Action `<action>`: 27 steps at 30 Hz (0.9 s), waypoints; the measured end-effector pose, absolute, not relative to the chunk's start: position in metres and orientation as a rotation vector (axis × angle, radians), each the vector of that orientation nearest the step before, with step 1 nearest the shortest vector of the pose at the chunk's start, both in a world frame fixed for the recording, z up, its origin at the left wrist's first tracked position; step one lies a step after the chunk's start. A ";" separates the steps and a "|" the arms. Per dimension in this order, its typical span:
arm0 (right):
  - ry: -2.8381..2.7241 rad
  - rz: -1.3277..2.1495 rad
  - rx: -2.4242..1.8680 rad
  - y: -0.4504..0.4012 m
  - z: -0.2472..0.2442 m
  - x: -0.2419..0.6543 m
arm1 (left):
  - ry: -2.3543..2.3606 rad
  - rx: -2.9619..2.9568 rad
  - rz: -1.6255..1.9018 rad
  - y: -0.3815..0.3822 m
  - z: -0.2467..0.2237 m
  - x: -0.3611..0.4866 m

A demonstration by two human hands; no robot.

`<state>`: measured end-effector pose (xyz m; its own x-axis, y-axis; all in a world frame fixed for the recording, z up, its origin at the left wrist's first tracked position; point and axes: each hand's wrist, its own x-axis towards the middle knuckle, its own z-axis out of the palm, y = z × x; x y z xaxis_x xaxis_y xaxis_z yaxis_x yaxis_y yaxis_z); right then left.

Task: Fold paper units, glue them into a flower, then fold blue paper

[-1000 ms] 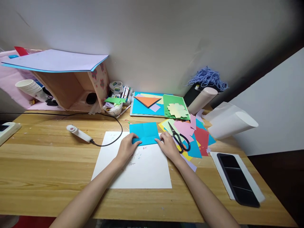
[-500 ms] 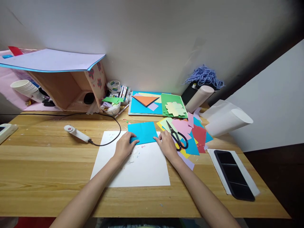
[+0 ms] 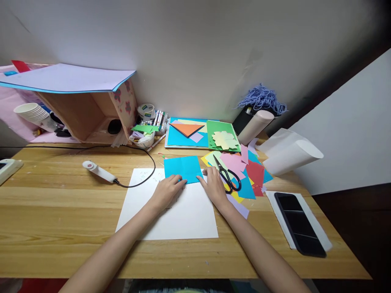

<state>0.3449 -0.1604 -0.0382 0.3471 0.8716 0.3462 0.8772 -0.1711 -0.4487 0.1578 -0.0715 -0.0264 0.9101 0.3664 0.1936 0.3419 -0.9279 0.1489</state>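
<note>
Blue paper under my left hand is creased, looks part-folded; right hand touches its corner, both grips unclear.

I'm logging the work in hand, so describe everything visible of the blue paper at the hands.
The blue paper is a plain, four-sided piece with faint creases; how many layers it has, I cannot tell. It lies flat across the far edge of the white sheet, partly over the wooden table. The left hand rests on its near left part; the right hand's thumb is at its near right corner.
</note>
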 end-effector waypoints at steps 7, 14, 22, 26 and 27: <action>-1.963 0.047 -1.707 -0.164 -0.038 0.338 | 0.589 3.035 0.246 -0.086 -0.029 0.158; -2.074 0.077 -1.618 -0.166 -0.034 0.338 | 0.674 3.027 0.150 -0.096 -0.037 0.154; -2.142 0.061 -1.581 -0.173 -0.039 0.338 | 0.683 3.002 0.196 -0.098 -0.041 0.144; -2.057 0.071 -1.626 -0.177 -0.041 0.349 | 0.729 3.021 0.215 -0.100 -0.042 0.132; -2.032 0.078 -1.638 -0.179 -0.041 0.353 | 0.747 3.026 0.222 -0.101 -0.043 0.129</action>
